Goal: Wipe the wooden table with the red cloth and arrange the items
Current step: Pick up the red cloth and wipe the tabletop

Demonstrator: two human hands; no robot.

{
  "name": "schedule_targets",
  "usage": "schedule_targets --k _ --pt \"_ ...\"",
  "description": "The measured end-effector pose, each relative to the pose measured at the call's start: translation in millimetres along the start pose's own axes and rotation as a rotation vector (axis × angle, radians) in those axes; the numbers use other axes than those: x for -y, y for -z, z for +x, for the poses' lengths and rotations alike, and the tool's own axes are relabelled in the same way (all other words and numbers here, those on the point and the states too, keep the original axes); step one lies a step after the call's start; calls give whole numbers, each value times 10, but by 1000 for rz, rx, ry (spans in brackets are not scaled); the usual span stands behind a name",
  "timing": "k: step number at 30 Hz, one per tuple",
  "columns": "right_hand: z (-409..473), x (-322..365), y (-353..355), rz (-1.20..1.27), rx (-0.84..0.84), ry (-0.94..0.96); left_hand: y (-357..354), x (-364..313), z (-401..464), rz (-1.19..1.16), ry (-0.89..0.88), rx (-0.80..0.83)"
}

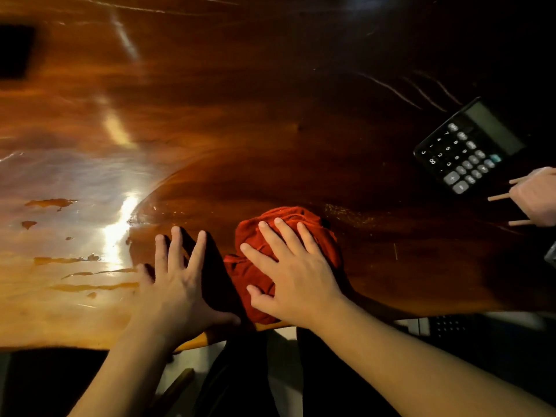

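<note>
Head view showed the right hand [296,278] spread flat, pressing the bunched red cloth [288,236] beneath its palm near the table [240,115] front edge. Left hand [177,275] lay splayed just beside it, bare on the wood. A wide sweep rightward could likely knock the calculator [469,145].

Red cloth [285,257] — black calculator [469,145].
</note>
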State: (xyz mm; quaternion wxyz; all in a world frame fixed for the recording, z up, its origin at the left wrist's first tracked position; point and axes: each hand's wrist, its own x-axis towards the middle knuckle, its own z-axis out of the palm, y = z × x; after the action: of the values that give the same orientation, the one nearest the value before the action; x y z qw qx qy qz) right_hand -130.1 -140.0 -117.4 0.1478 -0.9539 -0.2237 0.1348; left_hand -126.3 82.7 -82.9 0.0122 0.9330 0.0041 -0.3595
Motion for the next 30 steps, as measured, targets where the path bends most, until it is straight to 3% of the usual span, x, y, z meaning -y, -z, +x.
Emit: schedule_targets --k 9,19,23,30 --pt "-662 -805 200 -95 -43 -324 -137 -66 48 2 6 -38" --pt "-380 -312 56 -138 -58 -546 -224 100 -24 -81 -2 -52" --pt "-117 39 -33 -133 -72 -467 -292 281 -118 -92 22 -72" --pt "294 551 -194 -104 -80 -160 -386 439 -132 -139 28 -102"
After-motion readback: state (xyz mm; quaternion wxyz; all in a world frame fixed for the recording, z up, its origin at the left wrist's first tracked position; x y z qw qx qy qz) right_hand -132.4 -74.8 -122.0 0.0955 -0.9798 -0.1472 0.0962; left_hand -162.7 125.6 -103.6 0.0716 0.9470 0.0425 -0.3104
